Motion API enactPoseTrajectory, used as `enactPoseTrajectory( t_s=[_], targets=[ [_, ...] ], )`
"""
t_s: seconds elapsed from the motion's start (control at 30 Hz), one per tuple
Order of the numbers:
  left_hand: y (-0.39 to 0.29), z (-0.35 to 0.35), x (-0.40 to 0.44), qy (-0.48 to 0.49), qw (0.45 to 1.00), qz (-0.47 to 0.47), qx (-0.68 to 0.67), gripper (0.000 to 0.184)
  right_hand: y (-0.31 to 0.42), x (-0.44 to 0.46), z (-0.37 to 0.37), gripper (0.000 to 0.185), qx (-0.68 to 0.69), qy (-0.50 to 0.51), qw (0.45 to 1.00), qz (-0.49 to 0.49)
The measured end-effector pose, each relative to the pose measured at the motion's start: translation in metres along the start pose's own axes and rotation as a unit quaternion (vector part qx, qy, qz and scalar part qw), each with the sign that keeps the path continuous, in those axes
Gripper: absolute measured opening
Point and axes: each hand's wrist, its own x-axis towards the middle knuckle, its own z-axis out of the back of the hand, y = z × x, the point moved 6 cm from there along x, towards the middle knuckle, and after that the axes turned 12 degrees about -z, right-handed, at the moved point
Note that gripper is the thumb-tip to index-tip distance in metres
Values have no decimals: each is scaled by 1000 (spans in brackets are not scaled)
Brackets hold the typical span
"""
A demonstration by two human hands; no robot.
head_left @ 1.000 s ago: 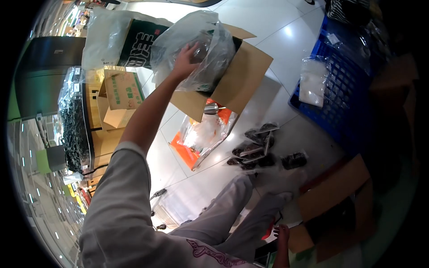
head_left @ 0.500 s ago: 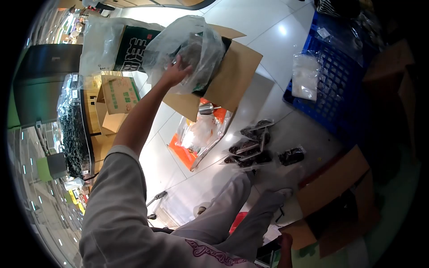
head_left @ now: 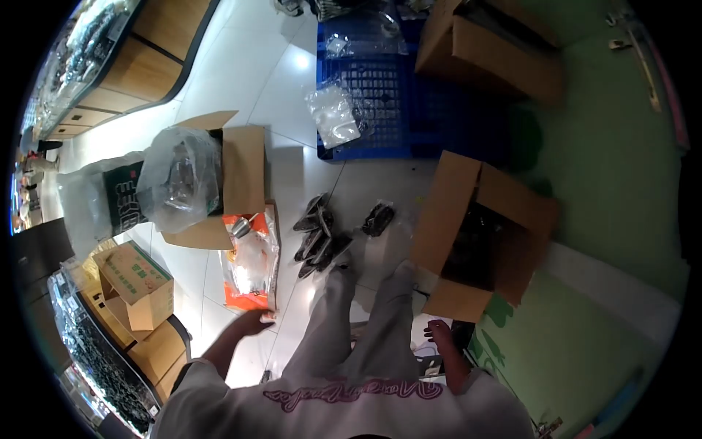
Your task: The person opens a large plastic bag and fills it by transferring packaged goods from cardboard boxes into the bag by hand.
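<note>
My left hand (head_left: 253, 323) is low at the left, its fingers stretched out just below an orange and clear plastic bag (head_left: 251, 274) on the floor. A metal scoop or cup (head_left: 241, 226) rests on that bag's upper end. My right hand (head_left: 439, 333) hangs at the lower right with fingers apart, below an open cardboard box (head_left: 439, 219) that holds dark contents. Farther left, another cardboard box (head_left: 244, 168) has a large translucent plastic bag (head_left: 179, 179) bulging from it. Several packs with dark contents (head_left: 316, 238) lie in a pile before my feet, and one dark pack (head_left: 378, 218) lies apart.
A blue plastic pallet (head_left: 373, 95) with clear plastic packets (head_left: 333, 115) on it is ahead. Another cardboard box (head_left: 482, 55) is at its right. A smaller printed carton (head_left: 135, 282) stands by the display counter (head_left: 146, 366). A green wall (head_left: 614, 183) bounds the right side.
My left hand has left the translucent bag at the box and come back low, near my body. My view has swung right, so the right-hand box and pallet show more fully.
</note>
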Motion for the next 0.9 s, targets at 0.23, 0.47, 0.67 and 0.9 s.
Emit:
enactPoseTrajectory(
  t_s=[0.23, 0.47, 0.67, 0.9],
  targets=[
    [91, -79, -139, -68, 911, 303, -270, 23, -30, -98, 16, 28, 117, -28, 992, 41],
    [29, 20, -147, -319, 817, 248, -412, 35, -66, -142, -1, 24, -44, 25, 989, 141],
    [-17, 17, -108, -295, 842, 173, -418, 32, -1, -198, 7, 26, 71, -14, 994, 87],
    [-17, -9, -109, -272, 838, 225, -416, 38, 58, -212, 59, 26, 104, -34, 976, 186]
  ],
)
